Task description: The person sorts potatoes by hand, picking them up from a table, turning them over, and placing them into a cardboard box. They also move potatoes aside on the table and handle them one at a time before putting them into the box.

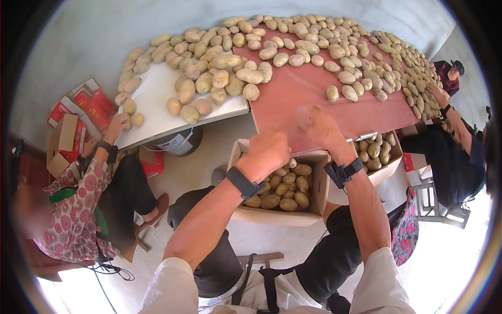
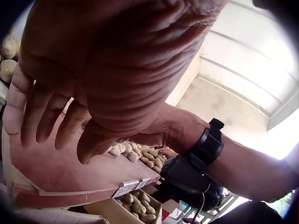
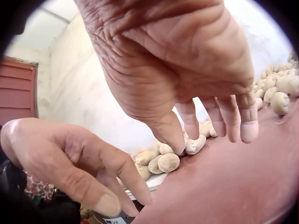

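Observation:
My left hand [image 1: 269,150] hangs over the near edge of the red board [image 1: 293,104], above an open cardboard box [image 1: 285,213] of potatoes [image 1: 287,203]. Beside it, my right hand [image 1: 321,129] is held over the board's front part. In the right wrist view the right fingers [image 3: 229,119] point loosely downward with nothing between them. The left hand also shows there, its fingers [image 3: 133,175] slightly bent and holding nothing. Loose potatoes [image 1: 348,77] lie on the board beyond both hands.
Potatoes also cover much of the white board [image 1: 157,99] at left. A second box [image 1: 389,167] of potatoes stands at right. People sit at both sides, a hand [image 1: 117,125] near the left pile. A bucket [image 1: 180,141] stands underneath; red cartons [image 1: 94,104] lean at left.

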Tool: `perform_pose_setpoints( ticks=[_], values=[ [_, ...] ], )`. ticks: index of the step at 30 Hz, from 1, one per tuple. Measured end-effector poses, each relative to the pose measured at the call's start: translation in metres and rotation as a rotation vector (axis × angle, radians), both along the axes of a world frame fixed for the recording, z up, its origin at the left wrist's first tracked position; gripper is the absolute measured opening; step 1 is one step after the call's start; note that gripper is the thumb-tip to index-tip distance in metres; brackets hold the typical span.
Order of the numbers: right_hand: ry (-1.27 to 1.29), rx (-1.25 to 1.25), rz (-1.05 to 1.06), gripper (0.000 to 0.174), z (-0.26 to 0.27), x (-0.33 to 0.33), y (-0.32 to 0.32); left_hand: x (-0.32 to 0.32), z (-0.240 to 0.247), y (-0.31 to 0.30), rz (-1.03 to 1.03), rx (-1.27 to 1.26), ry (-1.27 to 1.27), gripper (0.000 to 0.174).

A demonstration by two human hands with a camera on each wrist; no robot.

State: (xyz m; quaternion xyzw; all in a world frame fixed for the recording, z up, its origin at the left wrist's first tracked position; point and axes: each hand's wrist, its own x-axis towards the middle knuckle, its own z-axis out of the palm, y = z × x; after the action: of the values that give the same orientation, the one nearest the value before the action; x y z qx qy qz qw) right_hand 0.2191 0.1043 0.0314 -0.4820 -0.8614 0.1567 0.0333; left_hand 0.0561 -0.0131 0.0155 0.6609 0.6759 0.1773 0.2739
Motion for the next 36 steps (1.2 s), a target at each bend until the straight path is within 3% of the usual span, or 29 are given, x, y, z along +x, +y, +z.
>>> perform_pose_setpoints(
  ticks=[5,8,11,12,14,17,20,22,28,36],
  values=[
    [0.162,0.247,0.305,0.041,-0.03,-0.021,0.045,-0.003,0.002,-0.004,-0.014,0.04,0.005,0.025],
    [0.119,0.21,0.321,0.051,-0.024,-0.051,0.072,-0.01,0.004,-0.004,-0.022,0.03,-0.027,0.026],
    [-0.042,0.292,0.275,0.054,-0.04,-0.066,0.116,-0.019,0.001,-0.005,-0.027,0.089,-0.058,0.026],
    [-0.043,0.294,0.273,0.054,-0.025,-0.075,0.113,-0.022,0.001,-0.01,-0.03,0.092,-0.059,0.026],
    [-0.019,0.084,0.052,0.054,0.002,-0.091,0.115,-0.026,0.001,-0.026,0.008,0.133,-0.006,0.027],
    [0.122,0.183,-0.055,0.056,-0.008,-0.093,0.152,-0.031,0.006,-0.042,0.001,0.133,-0.018,0.029],
    [0.092,0.226,-0.092,0.058,-0.007,-0.108,0.18,-0.035,0.016,-0.05,-0.001,0.093,-0.004,0.028],
    [0.147,0.209,-0.048,0.058,-0.021,-0.119,0.211,-0.036,0.018,-0.052,-0.015,0.09,0.021,0.028],
    [-0.131,0.147,0.012,0.072,-0.045,-0.161,0.256,-0.043,0.022,-0.055,-0.028,0.119,0.089,0.025],
    [-0.158,0.128,-0.018,0.073,-0.042,-0.167,0.24,-0.045,0.033,-0.053,-0.087,0.063,0.081,0.026]
  ],
)
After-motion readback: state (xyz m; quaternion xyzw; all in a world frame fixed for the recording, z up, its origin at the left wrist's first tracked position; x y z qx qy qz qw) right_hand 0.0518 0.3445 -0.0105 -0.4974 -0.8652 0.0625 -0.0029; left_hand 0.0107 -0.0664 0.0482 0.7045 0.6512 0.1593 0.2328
